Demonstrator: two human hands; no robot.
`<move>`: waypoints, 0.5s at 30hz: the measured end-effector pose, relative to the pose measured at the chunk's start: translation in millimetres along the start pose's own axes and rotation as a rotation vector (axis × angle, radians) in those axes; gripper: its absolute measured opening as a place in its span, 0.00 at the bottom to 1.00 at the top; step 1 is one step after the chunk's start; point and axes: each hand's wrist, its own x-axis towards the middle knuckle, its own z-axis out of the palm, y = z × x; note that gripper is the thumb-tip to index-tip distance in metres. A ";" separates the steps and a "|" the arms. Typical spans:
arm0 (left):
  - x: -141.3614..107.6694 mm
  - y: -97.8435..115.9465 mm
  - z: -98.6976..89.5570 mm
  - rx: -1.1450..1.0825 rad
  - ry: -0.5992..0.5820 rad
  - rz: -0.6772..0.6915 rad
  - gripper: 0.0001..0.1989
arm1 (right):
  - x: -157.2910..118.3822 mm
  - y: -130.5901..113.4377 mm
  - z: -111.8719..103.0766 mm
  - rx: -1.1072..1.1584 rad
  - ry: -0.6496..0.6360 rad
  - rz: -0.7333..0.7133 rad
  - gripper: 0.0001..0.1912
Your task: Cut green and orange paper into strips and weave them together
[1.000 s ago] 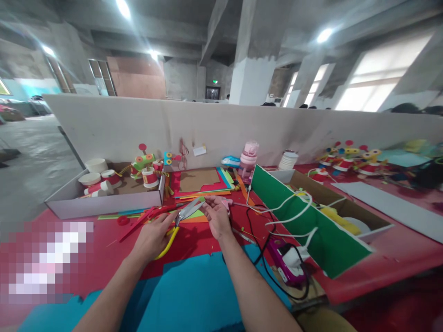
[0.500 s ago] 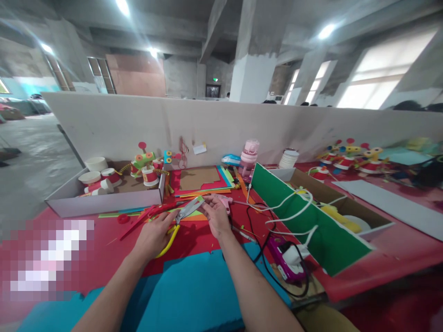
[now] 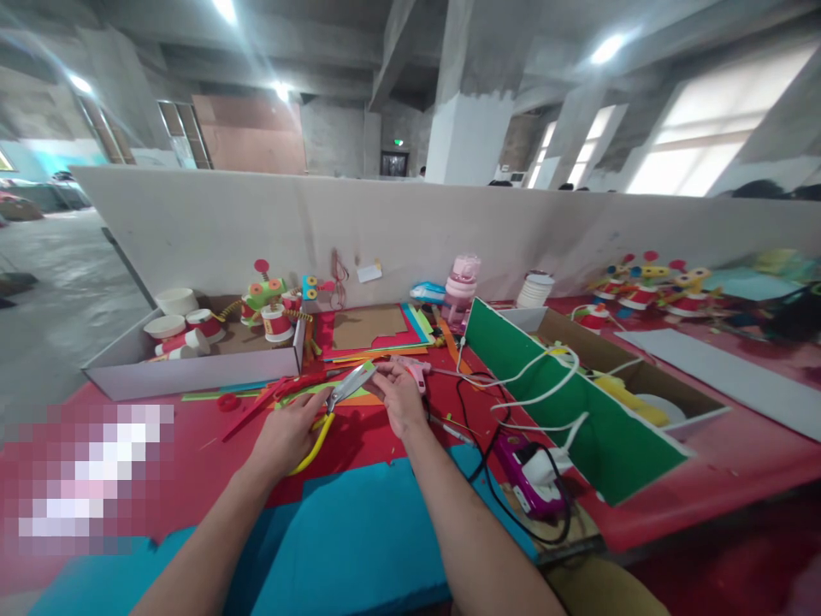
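My left hand (image 3: 286, 436) is wrapped round the yellow-handled scissors (image 3: 319, 445), whose metal blades point up and to the right. A small light-green piece of paper (image 3: 369, 367) is at the blade tips. My right hand (image 3: 401, 400) pinches this piece between thumb and fingers, close to the blades. Just behind that hand lies a pink glue gun (image 3: 416, 370). Red-handled scissors (image 3: 301, 383) lie on the table beyond my left hand, among colored paper strips (image 3: 359, 399).
A white box (image 3: 205, 376) of paper cups and a cup figure stands at the left. To the right is a green-sided box (image 3: 532, 385) with white cables over it. A purple power strip (image 3: 522, 479) sits nearby. Blue foam sheets (image 3: 339, 539) cover the front.
Both hands keep nearly the same place, with the scissors and green paper still in them. The whole view has shifted very slightly.
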 end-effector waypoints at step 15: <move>0.1 -0.7 2.2 0.026 -0.016 0.000 0.28 | 1.9 1.5 -1.3 -0.037 0.060 0.003 0.12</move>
